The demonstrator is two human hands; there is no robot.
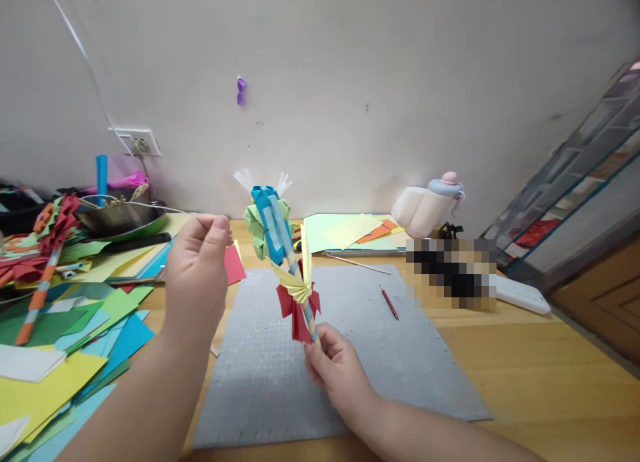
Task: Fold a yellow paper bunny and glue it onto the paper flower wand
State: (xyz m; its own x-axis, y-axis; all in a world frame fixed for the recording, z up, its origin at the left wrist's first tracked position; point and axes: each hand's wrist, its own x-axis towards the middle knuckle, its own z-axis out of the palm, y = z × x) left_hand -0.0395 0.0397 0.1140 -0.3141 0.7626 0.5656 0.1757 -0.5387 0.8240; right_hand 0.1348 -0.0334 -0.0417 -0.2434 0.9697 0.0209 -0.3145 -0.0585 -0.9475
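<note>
My right hand [340, 372] is wrapped round the lower end of a striped paper stick [296, 269], holding it tilted above the grey cutting mat. Folded paper pieces sit along the stick: a blue one [265, 219] with white fringes at the top, green folds [255, 230] behind it, a pale yellow pleated fan [293, 290] and a red bow-like piece [301, 323] just above my fingers. My left hand [200, 269] is raised to the left of the stick, thumb and fingers pinched together. Whatever those fingers hold, if anything, is hidden; a thin pale line passes behind them.
A cutting mat [270, 409] with a pencil [389, 303] covers the table's middle. Coloured paper sheets [55, 389] and another striped stick [37, 302] crowd the left, near a metal pan [120, 217]. Paper [320, 232], a bottle [433, 209] and a white case [520, 294] lie behind and right.
</note>
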